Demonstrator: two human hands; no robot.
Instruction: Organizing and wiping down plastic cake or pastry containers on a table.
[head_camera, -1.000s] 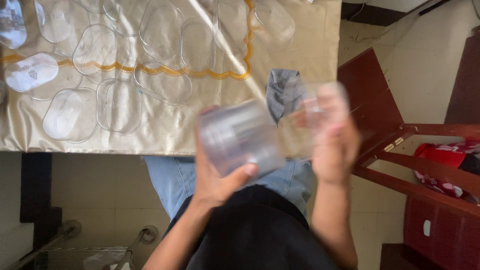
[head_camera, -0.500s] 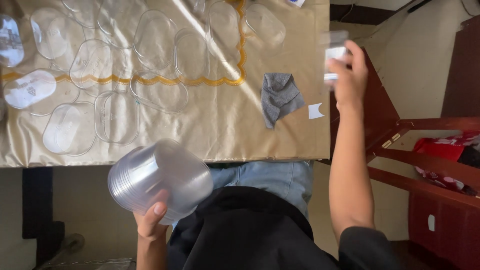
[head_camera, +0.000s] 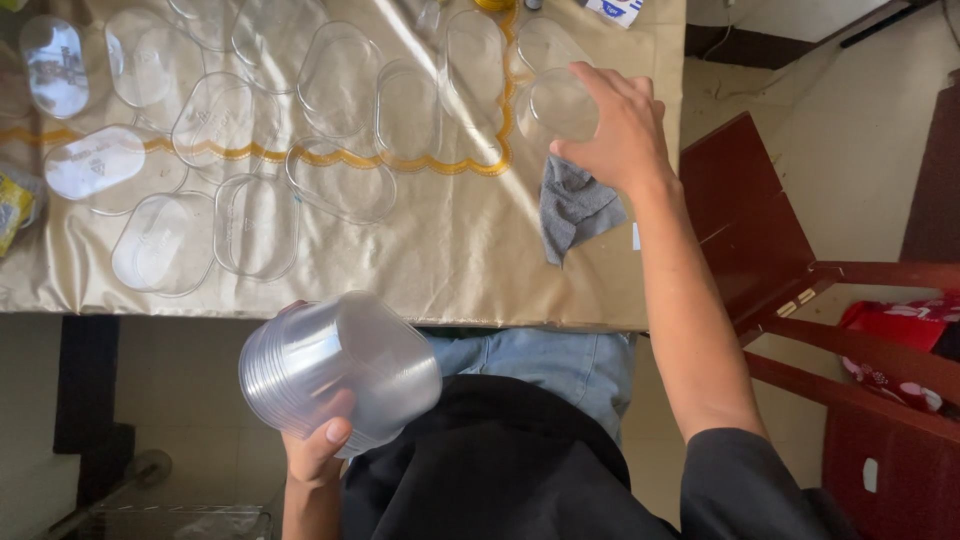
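Observation:
My left hand (head_camera: 318, 446) grips a nested stack of clear plastic tubs (head_camera: 335, 372), held on its side below the table's near edge. My right hand (head_camera: 622, 128) reaches over the table and holds a single clear plastic tub (head_camera: 556, 104) by its rim, above a crumpled grey cloth (head_camera: 577, 208). Several clear oval lids (head_camera: 340, 180) lie spread flat over the gold cloth-covered table (head_camera: 450, 270).
A dark red wooden chair (head_camera: 800, 300) stands right of the table with a red patterned item (head_camera: 895, 330) on it. A yellow packet (head_camera: 12, 210) sits at the table's left edge. A wire rack (head_camera: 170, 520) is on the floor at lower left.
My hands have parted: the left lowered the stack toward my lap, and the right carried one tub away from it, swinging out right and then onto the table above the cloth.

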